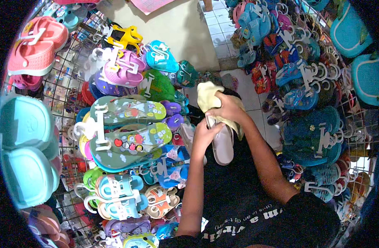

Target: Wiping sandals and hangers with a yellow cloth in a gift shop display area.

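My left hand grips a pale pinkish-beige sandal near one end, its flat sole hanging toward my body. In my right hand is a crumpled cream-yellow cloth, bunched over the fingers and draping down beside the sandal. Both hands meet at the upper end of the sandal, where fingers and cloth hide part of it. Just left of my left wrist, another pale sandal shows partly, and I cannot tell what supports it.
Wire grid racks on both sides hold hanging footwear. Large green cartoon-print flip-flops jut out at left, close to my left arm. Blue sandals hang at right. Ahead stand a cream panel and a white tiled floor.
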